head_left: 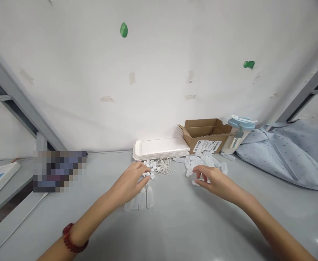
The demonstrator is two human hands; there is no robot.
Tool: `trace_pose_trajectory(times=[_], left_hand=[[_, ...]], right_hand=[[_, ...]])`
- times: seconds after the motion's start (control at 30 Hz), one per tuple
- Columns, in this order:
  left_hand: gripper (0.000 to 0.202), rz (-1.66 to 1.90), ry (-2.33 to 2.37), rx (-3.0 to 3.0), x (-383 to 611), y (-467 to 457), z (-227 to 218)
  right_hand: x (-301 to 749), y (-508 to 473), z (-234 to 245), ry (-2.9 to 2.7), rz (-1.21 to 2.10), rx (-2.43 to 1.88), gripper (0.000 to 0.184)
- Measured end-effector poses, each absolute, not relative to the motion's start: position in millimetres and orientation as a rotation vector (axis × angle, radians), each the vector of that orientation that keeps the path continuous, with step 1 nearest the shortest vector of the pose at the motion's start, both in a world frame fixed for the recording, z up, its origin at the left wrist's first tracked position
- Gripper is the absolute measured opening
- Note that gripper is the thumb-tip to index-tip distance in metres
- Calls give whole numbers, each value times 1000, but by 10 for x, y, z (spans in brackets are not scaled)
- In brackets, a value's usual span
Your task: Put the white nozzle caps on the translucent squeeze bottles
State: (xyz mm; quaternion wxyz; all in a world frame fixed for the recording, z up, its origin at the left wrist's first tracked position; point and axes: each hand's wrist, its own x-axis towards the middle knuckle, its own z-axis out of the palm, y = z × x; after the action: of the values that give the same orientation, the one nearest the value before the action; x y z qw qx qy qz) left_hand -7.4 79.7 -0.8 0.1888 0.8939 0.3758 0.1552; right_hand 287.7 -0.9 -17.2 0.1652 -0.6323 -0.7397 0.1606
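My left hand point(130, 183) reaches over a small heap of white caps point(154, 166), its thumb and fingers apart around a few of them; whether it touches any I cannot tell. Just below it, several translucent plastic bottles or sleeves point(150, 197) lie side by side in a row, partly hidden by the hand. My right hand point(213, 179) hovers with curled fingers and a gap to the thumb, at the near edge of a pile of similar translucent pieces point(206, 159). One small translucent piece shows near its thumb. Thin white cords point(163, 166) lie tangled beside the caps.
Behind the caps lies a stack of flat white trays or cartons point(161, 146). An open cardboard box point(210, 139), a blue-lidded tumbler point(237, 134) and a pale blue cloth bag point(281, 156) stand to the right. A blurred-out item point(58, 172) lies left, near a white cable point(20, 226).
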Motion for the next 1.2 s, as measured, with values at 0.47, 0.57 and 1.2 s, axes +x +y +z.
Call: trace_pose_trajectory(times=[0.47, 0.57, 1.2], left_hand=[[21, 399, 813, 2879, 711, 1148, -129], [20, 466, 842, 2832, 725, 1162, -118], [23, 820, 1028, 1923, 567, 989, 222]], right_hand=[[2881, -90, 30, -2272, 391, -2063, 23], [2848, -102, 25, -2299, 379, -2091, 23], [2621, -96, -123, -2127, 82, -1497, 19]])
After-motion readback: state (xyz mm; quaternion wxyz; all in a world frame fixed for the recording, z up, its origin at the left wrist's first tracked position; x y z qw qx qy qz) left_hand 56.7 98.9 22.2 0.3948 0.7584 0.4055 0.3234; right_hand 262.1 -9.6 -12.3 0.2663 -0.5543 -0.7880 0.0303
